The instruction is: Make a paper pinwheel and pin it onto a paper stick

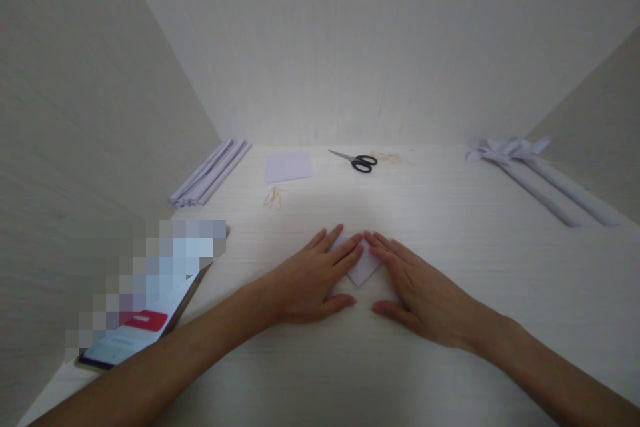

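Observation:
A small folded piece of white paper [361, 271] lies flat on the white table, its lower corner pointing toward me. My left hand [320, 275] rests on its left side, fingers stretched out and pressing down on it. From the other side my right hand [407, 280] lies flat with its fingertips on the paper's right and upper edge. Both thumbs stick out toward each other below the paper, apart from it. The fingers cover most of the paper's upper part.
Black-handled scissors [360, 161] lie near the back wall, beside a flat white paper rectangle [289, 167]. In front of that are loose rubber bands [273, 197]. Rolled paper sticks [213, 173] lie at left, paper tubes with a bow-like top [543, 180] at right. A phone [145, 320] leans at left.

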`<act>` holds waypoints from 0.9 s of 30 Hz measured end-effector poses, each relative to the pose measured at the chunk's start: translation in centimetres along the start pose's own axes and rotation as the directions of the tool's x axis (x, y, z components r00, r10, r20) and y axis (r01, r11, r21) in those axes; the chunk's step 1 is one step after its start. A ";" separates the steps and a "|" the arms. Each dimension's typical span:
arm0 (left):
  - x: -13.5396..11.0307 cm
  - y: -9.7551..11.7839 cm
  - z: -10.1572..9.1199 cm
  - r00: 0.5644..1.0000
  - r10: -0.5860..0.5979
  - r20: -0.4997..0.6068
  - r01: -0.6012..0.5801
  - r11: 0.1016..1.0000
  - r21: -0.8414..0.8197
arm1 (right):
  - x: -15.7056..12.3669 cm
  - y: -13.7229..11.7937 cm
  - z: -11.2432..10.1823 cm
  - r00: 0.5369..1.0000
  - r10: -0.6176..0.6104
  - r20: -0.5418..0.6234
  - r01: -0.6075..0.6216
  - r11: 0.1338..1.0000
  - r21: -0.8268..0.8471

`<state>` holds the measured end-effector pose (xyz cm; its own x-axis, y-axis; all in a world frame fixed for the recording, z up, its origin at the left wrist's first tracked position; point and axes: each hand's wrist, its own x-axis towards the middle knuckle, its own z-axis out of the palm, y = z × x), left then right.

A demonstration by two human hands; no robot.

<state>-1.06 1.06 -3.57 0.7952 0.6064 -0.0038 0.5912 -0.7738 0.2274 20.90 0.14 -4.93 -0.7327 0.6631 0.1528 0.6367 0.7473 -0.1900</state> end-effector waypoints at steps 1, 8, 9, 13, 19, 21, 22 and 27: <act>0.1 0.1 0.0 1.000 -0.002 0.001 0.002 1.000 0.008 | 0.0 0.0 0.0 1.000 -0.002 -0.005 0.002 1.000 0.002; 0.4 1.3 0.3 0.998 -0.052 0.023 0.051 0.999 0.017 | 0.0 -0.1 -0.2 1.000 -0.025 0.008 0.025 1.000 -0.001; 0.4 1.3 0.3 0.998 -0.056 0.025 0.056 0.998 0.012 | 0.0 -0.1 -0.3 1.000 -0.027 0.011 0.027 1.000 -0.005; 0.3 1.3 0.3 0.998 -0.067 0.022 0.067 0.998 -0.002 | 0.0 -0.1 -0.3 0.999 -0.037 0.004 0.037 0.999 -0.021; -0.3 0.9 0.6 0.995 -0.103 -0.003 0.103 0.995 0.008 | 0.0 -0.1 -0.3 0.999 -0.033 0.011 0.033 0.999 -0.034; -0.7 0.5 0.7 0.993 -0.113 -0.024 0.114 0.993 0.023 | 0.0 -0.2 -0.4 1.000 -0.026 0.009 0.026 0.999 -0.034; -0.9 0.3 0.7 0.992 -0.119 -0.033 0.120 0.992 0.029 | 0.0 -0.3 -0.4 1.000 -0.023 0.005 0.023 0.999 -0.029; -1.8 -0.4 0.3 0.984 -0.173 -0.031 0.175 0.983 0.062 | 0.0 -0.1 -0.3 1.000 -0.018 -0.015 0.018 1.000 -0.003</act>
<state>-2.69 0.24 -3.93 0.6762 0.7366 -0.0128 0.7284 -0.6658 0.1620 20.90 0.03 -4.61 -0.7406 0.6500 0.1704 0.6240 0.7594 -0.1844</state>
